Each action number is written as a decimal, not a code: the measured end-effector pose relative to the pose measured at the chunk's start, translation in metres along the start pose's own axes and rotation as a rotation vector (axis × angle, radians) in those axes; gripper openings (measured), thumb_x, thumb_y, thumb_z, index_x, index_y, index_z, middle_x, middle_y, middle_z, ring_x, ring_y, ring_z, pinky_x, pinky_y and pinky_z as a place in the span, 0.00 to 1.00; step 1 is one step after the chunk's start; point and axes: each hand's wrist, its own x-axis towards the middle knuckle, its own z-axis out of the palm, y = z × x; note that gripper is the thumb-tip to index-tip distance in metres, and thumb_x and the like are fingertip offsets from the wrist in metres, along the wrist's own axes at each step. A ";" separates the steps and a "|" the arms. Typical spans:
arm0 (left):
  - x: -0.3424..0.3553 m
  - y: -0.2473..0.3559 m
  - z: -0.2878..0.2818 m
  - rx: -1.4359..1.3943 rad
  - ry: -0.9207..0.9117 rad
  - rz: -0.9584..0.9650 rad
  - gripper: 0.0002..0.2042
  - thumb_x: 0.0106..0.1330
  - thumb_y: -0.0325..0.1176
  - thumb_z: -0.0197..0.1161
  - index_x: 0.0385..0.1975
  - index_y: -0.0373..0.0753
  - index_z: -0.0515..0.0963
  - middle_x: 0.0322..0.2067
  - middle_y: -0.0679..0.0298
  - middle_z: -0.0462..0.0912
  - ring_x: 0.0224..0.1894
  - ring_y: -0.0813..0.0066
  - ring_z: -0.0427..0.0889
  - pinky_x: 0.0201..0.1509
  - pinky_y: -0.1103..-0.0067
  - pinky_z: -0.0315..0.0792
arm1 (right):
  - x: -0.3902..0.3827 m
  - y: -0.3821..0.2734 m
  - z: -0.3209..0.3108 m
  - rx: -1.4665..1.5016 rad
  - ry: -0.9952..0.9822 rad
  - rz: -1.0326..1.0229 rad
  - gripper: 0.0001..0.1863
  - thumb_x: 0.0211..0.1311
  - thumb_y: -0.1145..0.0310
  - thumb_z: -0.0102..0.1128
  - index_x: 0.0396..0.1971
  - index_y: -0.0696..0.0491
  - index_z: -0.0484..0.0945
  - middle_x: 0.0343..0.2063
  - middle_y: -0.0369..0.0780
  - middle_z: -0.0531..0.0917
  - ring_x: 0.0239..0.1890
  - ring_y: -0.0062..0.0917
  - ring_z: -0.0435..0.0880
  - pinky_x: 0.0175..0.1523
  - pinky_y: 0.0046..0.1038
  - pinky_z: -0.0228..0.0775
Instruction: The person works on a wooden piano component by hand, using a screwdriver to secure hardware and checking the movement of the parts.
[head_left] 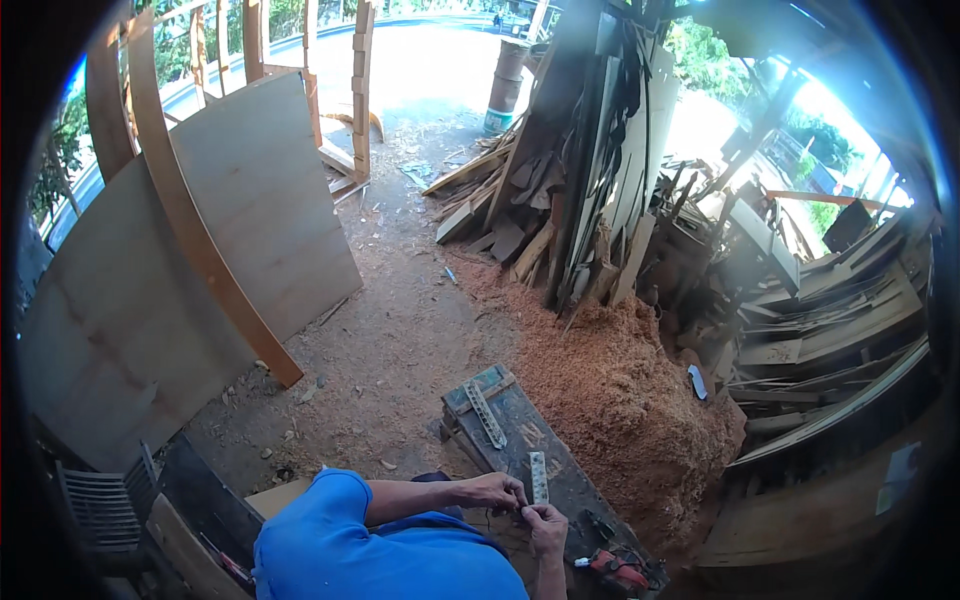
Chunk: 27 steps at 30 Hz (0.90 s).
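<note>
Left hand (497, 491) and right hand (545, 522) pinched together on something too small to make out. Just beyond the fingertips, a pale perforated metal strip (539, 476) on a dark workbench (520, 432); sawdust heap (610, 390) past the right hand.

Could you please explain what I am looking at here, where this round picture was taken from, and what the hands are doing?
There is no machine here: a person in a blue shirt wears a wide fisheye camera on the head, looking down, so straight edges bend. The left hand and right hand meet over a dark workbench, pinching something too small to identify. On the bench lie two pale notched strips, one right by the fingers, and a red power tool at its near end. Beside it sits a sawdust heap, with plywood sheets leaning to the left and stacked planks beyond.
</note>
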 end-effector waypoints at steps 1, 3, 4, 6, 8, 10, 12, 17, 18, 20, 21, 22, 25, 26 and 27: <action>-0.005 -0.007 0.008 0.053 0.026 0.013 0.10 0.66 0.34 0.64 0.39 0.35 0.82 0.24 0.67 0.80 0.24 0.81 0.78 0.28 0.81 0.72 | -0.009 0.005 -0.004 0.007 -0.002 0.000 0.05 0.64 0.78 0.64 0.35 0.66 0.82 0.29 0.43 0.86 0.29 0.25 0.87 0.35 0.29 0.86; -0.023 -0.004 0.029 0.092 0.068 -0.071 0.10 0.67 0.34 0.64 0.41 0.34 0.82 0.25 0.67 0.81 0.25 0.82 0.78 0.29 0.81 0.72 | -0.029 0.010 0.001 0.061 0.008 0.070 0.06 0.63 0.78 0.66 0.36 0.65 0.82 0.30 0.43 0.86 0.29 0.25 0.87 0.36 0.27 0.84; -0.030 -0.005 0.037 0.124 0.109 -0.143 0.10 0.68 0.34 0.64 0.43 0.34 0.82 0.26 0.67 0.81 0.26 0.82 0.78 0.30 0.81 0.72 | -0.039 0.018 0.001 0.075 0.013 0.075 0.06 0.63 0.78 0.66 0.36 0.65 0.82 0.30 0.43 0.86 0.29 0.25 0.87 0.36 0.27 0.84; -0.033 -0.017 0.042 0.154 0.111 -0.140 0.11 0.68 0.34 0.64 0.43 0.33 0.82 0.26 0.67 0.82 0.26 0.82 0.79 0.30 0.81 0.73 | -0.051 0.027 0.000 0.061 -0.002 0.036 0.06 0.64 0.77 0.66 0.36 0.65 0.82 0.30 0.43 0.86 0.29 0.25 0.87 0.37 0.26 0.83; -0.033 -0.017 0.045 0.182 0.104 -0.135 0.11 0.69 0.35 0.64 0.43 0.33 0.82 0.26 0.67 0.82 0.26 0.81 0.79 0.29 0.80 0.73 | -0.051 0.031 0.001 0.043 0.009 0.030 0.07 0.64 0.77 0.66 0.38 0.65 0.82 0.31 0.43 0.86 0.29 0.25 0.87 0.37 0.27 0.84; -0.027 -0.006 0.051 0.216 0.116 -0.188 0.10 0.70 0.33 0.63 0.43 0.33 0.83 0.26 0.66 0.81 0.25 0.81 0.79 0.28 0.80 0.73 | -0.053 0.027 -0.002 0.159 0.056 0.110 0.08 0.64 0.77 0.66 0.39 0.65 0.81 0.32 0.43 0.86 0.28 0.26 0.87 0.37 0.28 0.84; -0.008 -0.020 0.039 0.315 0.032 -0.166 0.12 0.68 0.35 0.63 0.44 0.35 0.83 0.29 0.62 0.84 0.29 0.75 0.82 0.34 0.76 0.77 | -0.039 0.038 -0.015 0.223 0.080 0.163 0.09 0.65 0.76 0.65 0.41 0.65 0.80 0.32 0.43 0.86 0.30 0.28 0.87 0.38 0.30 0.84; 0.029 -0.023 0.007 0.746 0.022 -0.064 0.14 0.65 0.36 0.61 0.44 0.33 0.82 0.36 0.50 0.87 0.38 0.60 0.87 0.44 0.69 0.79 | 0.005 0.052 -0.027 0.514 -0.044 0.551 0.09 0.66 0.74 0.64 0.43 0.61 0.79 0.34 0.43 0.85 0.35 0.30 0.87 0.44 0.34 0.83; 0.037 -0.020 0.000 0.793 -0.004 -0.047 0.14 0.65 0.36 0.61 0.44 0.33 0.82 0.37 0.49 0.87 0.41 0.56 0.87 0.46 0.68 0.78 | 0.016 0.052 -0.030 0.512 -0.078 0.611 0.09 0.67 0.74 0.64 0.43 0.60 0.79 0.35 0.43 0.85 0.35 0.30 0.87 0.44 0.34 0.83; 0.051 -0.026 -0.018 0.804 -0.021 -0.072 0.14 0.64 0.36 0.61 0.43 0.34 0.82 0.38 0.48 0.86 0.42 0.55 0.87 0.47 0.68 0.78 | 0.041 0.067 -0.030 0.437 -0.076 0.642 0.10 0.67 0.73 0.64 0.45 0.60 0.79 0.36 0.42 0.85 0.36 0.30 0.87 0.44 0.32 0.83; 0.058 -0.031 -0.026 0.813 -0.011 -0.095 0.14 0.64 0.36 0.61 0.43 0.34 0.82 0.39 0.47 0.86 0.43 0.53 0.86 0.48 0.68 0.78 | 0.051 0.073 -0.030 0.361 -0.084 0.619 0.11 0.67 0.73 0.64 0.45 0.60 0.79 0.36 0.42 0.85 0.36 0.29 0.87 0.44 0.31 0.83; 0.069 -0.034 -0.034 0.803 -0.025 -0.107 0.14 0.64 0.36 0.61 0.43 0.34 0.82 0.39 0.47 0.86 0.43 0.53 0.86 0.48 0.68 0.78 | 0.064 0.077 -0.031 0.282 -0.095 0.596 0.11 0.67 0.72 0.65 0.46 0.60 0.79 0.36 0.41 0.86 0.37 0.28 0.88 0.43 0.30 0.83; 0.086 -0.052 -0.060 0.713 0.088 -0.218 0.13 0.64 0.36 0.62 0.42 0.34 0.82 0.37 0.48 0.87 0.43 0.56 0.87 0.48 0.68 0.78 | 0.095 0.087 -0.022 0.167 -0.094 0.577 0.10 0.67 0.71 0.65 0.45 0.60 0.82 0.35 0.39 0.87 0.34 0.23 0.87 0.40 0.27 0.82; 0.091 -0.056 -0.065 0.655 0.123 -0.222 0.12 0.64 0.36 0.63 0.41 0.35 0.83 0.37 0.49 0.87 0.42 0.57 0.87 0.47 0.69 0.79 | 0.104 0.090 -0.022 0.130 -0.087 0.560 0.08 0.65 0.71 0.66 0.40 0.59 0.84 0.32 0.38 0.87 0.32 0.21 0.85 0.39 0.27 0.81; 0.100 -0.060 -0.073 0.608 0.193 -0.217 0.12 0.64 0.37 0.64 0.41 0.35 0.83 0.36 0.50 0.87 0.42 0.58 0.87 0.45 0.69 0.79 | 0.122 0.094 -0.024 -0.011 -0.074 0.481 0.06 0.64 0.72 0.67 0.36 0.58 0.86 0.30 0.36 0.86 0.30 0.19 0.83 0.37 0.26 0.80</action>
